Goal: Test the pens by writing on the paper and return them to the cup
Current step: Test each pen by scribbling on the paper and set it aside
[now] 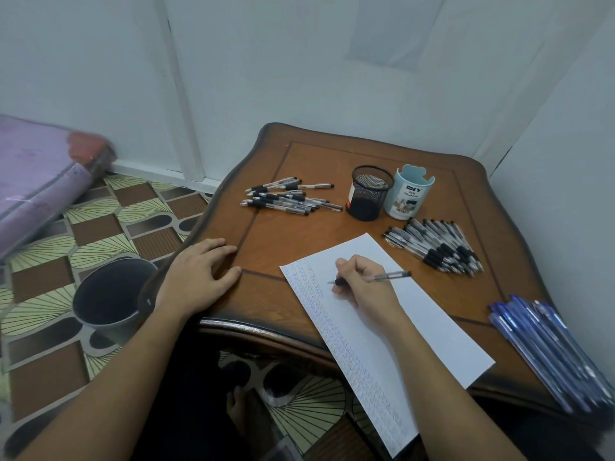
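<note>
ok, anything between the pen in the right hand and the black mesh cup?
Nothing visible. The right hand grips the pen over the paper; only bare table lies before the black mesh cup. The pen pile lies aside, to the right.

Blue pens (545,354) partly off frame.

Place: a room in a home, one corner used for writing.
Floor: patterned floor (100,227) of fan shapes and brown squares.
Mattress: purple mattress (36,181) in plastic wrap on the floor, off the worktop's left edge.
Worktop: ornate wooden worktop (332,151) with scalloped edges, against plain white walls (299,61).
Stationery: mesh cup (369,194) and organiser cup (411,194) near the far edge.
</note>
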`<state>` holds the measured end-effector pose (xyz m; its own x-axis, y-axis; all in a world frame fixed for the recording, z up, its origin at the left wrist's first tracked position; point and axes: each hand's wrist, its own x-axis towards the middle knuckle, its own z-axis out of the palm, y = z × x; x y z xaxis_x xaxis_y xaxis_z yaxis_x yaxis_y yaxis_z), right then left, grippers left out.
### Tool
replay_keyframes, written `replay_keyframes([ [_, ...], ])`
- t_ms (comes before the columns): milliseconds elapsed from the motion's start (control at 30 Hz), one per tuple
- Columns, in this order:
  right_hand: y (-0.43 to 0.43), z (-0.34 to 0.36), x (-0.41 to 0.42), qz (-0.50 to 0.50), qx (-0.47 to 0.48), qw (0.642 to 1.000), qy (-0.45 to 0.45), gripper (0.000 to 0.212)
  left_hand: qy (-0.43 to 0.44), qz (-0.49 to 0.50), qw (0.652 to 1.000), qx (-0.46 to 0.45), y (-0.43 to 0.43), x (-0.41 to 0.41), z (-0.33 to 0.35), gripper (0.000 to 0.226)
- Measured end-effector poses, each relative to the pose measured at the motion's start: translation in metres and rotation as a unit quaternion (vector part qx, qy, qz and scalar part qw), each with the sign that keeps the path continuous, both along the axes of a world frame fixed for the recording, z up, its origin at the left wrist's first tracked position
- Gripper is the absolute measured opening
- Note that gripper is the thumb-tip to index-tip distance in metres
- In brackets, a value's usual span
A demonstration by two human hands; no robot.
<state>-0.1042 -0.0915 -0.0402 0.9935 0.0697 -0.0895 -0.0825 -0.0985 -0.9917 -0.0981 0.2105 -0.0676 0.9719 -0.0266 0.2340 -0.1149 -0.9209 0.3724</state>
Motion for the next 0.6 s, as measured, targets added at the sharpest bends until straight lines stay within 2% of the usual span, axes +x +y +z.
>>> replay_keyframes([
  [67,0.003,0.000,0.002,-0.018,-0.035,0.999,-0.020,0.034,-0.002,0.001,1.000,-0.001,0.000,0.000,0.000,0.070],
  [167,0.005,-0.008,0.001,-0.023,-0.014,0.999,-0.017,0.031,0.001,0.000,1.000,-0.002,0.001,0.000,-0.001,0.070],
  [333,0.005,-0.016,0.002,-0.051,-0.021,0.998,-0.032,0.039,0.003,0.000,1.000,0.003,0.002,0.002,-0.001,0.067],
  [600,0.008,-0.018,0.000,-0.020,-0.023,0.999,-0.035,0.048,0.004,-0.001,1.000,0.003,0.002,0.000,-0.001,0.067],
])
